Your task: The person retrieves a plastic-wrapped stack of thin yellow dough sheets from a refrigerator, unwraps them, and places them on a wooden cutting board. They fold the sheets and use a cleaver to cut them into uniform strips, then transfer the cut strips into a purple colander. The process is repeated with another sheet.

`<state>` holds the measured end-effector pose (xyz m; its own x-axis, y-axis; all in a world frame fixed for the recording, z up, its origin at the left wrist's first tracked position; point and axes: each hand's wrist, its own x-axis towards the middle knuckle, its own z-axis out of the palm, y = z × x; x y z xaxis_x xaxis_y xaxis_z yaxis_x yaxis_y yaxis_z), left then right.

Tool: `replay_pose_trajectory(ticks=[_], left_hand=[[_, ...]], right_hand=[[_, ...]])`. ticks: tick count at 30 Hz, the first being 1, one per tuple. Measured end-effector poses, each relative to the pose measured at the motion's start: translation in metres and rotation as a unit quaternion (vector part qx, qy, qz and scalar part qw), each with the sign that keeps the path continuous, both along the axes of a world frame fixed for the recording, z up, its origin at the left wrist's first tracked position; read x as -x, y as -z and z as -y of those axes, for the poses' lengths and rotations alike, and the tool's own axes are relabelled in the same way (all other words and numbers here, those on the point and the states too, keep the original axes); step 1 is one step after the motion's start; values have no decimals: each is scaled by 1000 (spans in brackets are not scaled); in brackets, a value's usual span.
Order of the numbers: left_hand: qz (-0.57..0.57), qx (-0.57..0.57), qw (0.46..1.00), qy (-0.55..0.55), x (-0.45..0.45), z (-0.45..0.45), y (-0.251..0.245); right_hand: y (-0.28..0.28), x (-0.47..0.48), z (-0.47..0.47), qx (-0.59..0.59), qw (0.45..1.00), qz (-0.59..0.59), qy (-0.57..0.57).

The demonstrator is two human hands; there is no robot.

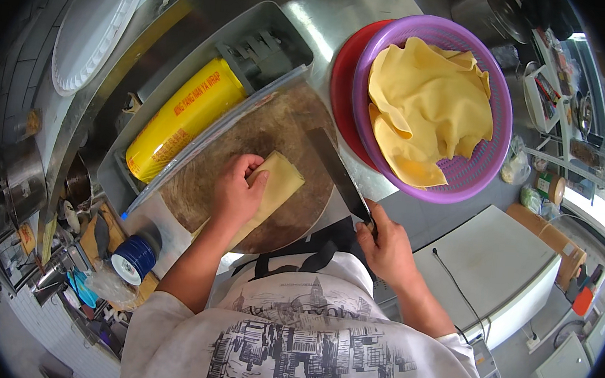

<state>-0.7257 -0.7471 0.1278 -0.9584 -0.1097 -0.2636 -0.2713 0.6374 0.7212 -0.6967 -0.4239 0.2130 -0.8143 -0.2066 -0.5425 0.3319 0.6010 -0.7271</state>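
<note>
My left hand [238, 190] presses on a folded strip of pale yellow dough-like sheet [286, 181], thumb on top and fingers curled over its far side. The strip lies slantwise on a round wooden chopping board [299, 224], and my forearm hides part of its near end. In my right hand [388, 248] is the handle of a broad kitchen knife [339, 173]. Its dark blade points away from me over the board's right side, apart from the strip. Larger loose yellow sheets [431, 100] lie heaped in a purple plastic basket [361, 86] beyond the knife.
A red basin [342, 84] shows beneath the basket. Left of the board, a grey plastic bin [266, 16] holds a yellow roll of wrap [187, 119]. A white appliance [490, 259] stands right, a blue cylindrical stack [134, 258] lower left, a white round tray [98, 25] upper left.
</note>
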Motion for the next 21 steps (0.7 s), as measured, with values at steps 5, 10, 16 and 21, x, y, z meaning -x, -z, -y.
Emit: replay_pose_trajectory(ticks=[5, 10, 16, 21], left_hand=[[7, 20, 1000, -12, 3, -3, 2], [-148, 129, 980, 25, -2, -8, -7], [-252, 95, 950, 156, -15, -21, -9], [-264, 118, 942, 170, -11, -22, 14]], right_hand=[[-3, 6, -1, -16, 1000, -14, -13], [-5, 10, 2, -35, 998, -35, -44], [-2, 13, 9, -78, 990, -88, -76], [0, 17, 21, -137, 979, -123, -91]])
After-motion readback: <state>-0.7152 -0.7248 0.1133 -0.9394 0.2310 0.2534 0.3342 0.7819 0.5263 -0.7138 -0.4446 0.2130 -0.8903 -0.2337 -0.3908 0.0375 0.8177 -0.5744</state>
